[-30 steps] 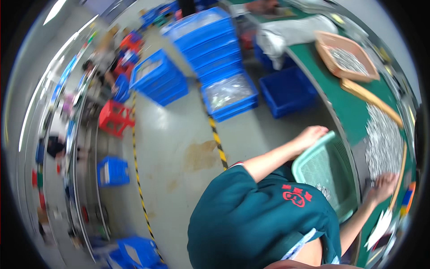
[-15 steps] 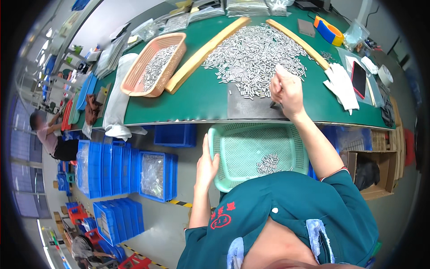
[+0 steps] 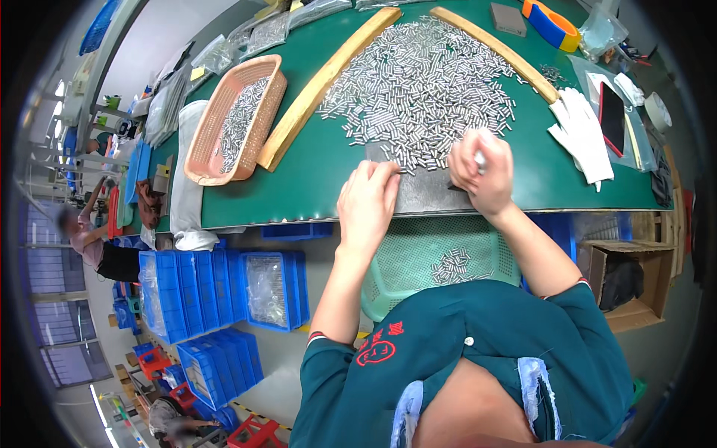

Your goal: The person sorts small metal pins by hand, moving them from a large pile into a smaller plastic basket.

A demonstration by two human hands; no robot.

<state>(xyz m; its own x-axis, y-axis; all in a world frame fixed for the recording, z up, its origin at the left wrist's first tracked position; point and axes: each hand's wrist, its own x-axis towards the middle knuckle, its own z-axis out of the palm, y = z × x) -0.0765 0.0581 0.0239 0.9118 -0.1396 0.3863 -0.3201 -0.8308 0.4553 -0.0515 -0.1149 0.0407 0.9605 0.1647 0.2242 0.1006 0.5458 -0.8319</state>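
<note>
A broad heap of small silver metal pins [image 3: 426, 89] lies on the green table. At its near edge is a dark flat plate [image 3: 429, 196]. My left hand [image 3: 367, 203] reaches over the plate's left side, fingers bent and slightly apart, tips by the nearest pins. My right hand [image 3: 484, 172] is curled closed over the plate's right side, slightly blurred. A pale bit shows between its fingers and a dark tip beneath it; what it grips is unclear. Below the table edge, a green mesh basket [image 3: 403, 257] stands against my body with some loose pins [image 3: 459, 267] inside.
Two wooden bars, left [image 3: 328, 86] and right [image 3: 497, 52], flank the heap. A pink basket [image 3: 198, 153] with pins stands left. White gloves [image 3: 579, 134], a phone [image 3: 611, 119] and a tape roll [image 3: 657, 112] lie right. Blue crates [image 3: 198, 291] stack at lower left; a co-worker [image 3: 89, 239] is beyond.
My left hand has let go of the green basket's left rim and come up over the table beside the plate. My right hand stays near the heap's edge, turned slightly.
</note>
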